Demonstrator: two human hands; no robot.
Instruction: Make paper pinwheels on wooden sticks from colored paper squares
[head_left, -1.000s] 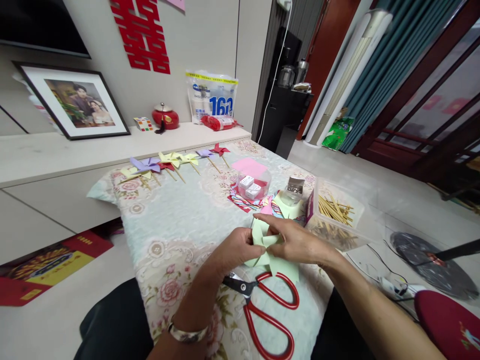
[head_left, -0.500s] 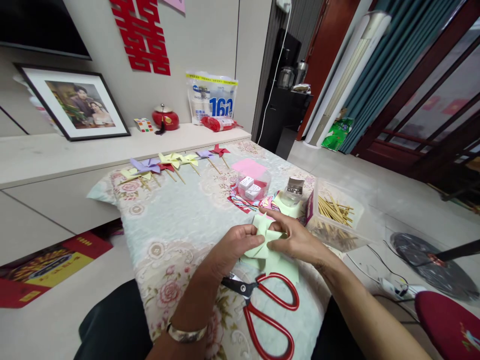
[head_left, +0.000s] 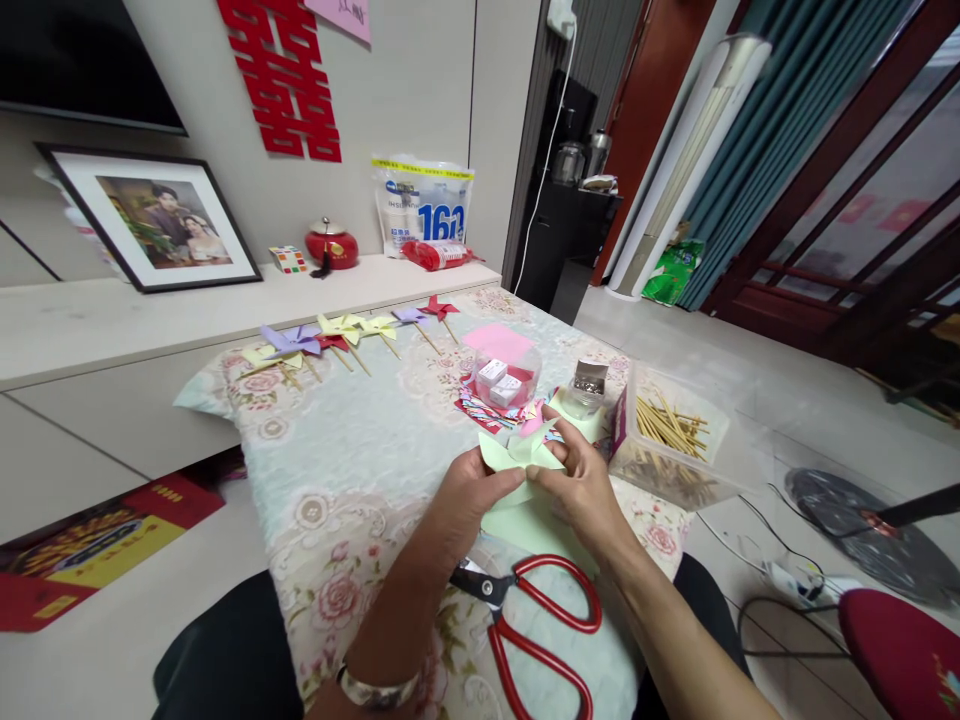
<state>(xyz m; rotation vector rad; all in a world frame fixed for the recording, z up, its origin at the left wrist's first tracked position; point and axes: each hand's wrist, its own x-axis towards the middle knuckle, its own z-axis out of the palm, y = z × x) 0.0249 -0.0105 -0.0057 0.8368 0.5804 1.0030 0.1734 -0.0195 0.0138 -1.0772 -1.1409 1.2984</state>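
Between my two hands is a light green paper pinwheel [head_left: 523,452], its blades folded in toward the middle. My left hand [head_left: 469,495] pinches its left side, thumb on the near edge. My right hand [head_left: 581,480] grips the right side, with the thumb close to the left thumb and the index finger raised behind the paper. Below them lies a flat light green paper sheet [head_left: 525,525] on the tablecloth. Red-handled scissors [head_left: 544,640] rest nearer me, their blades partly hidden by my left forearm.
Several finished pinwheels on sticks [head_left: 341,330] lie along the table's far side. Beyond my hands are a clear round container with small boxes [head_left: 508,378] and a small open box [head_left: 589,378]. A plastic bin [head_left: 675,475] holding wooden sticks [head_left: 671,425] stands at the right.
Both hands have tilted the green pinwheel, so its blades now point up and outward. My thumbs have come together at its near edge. The scissors stay in place.
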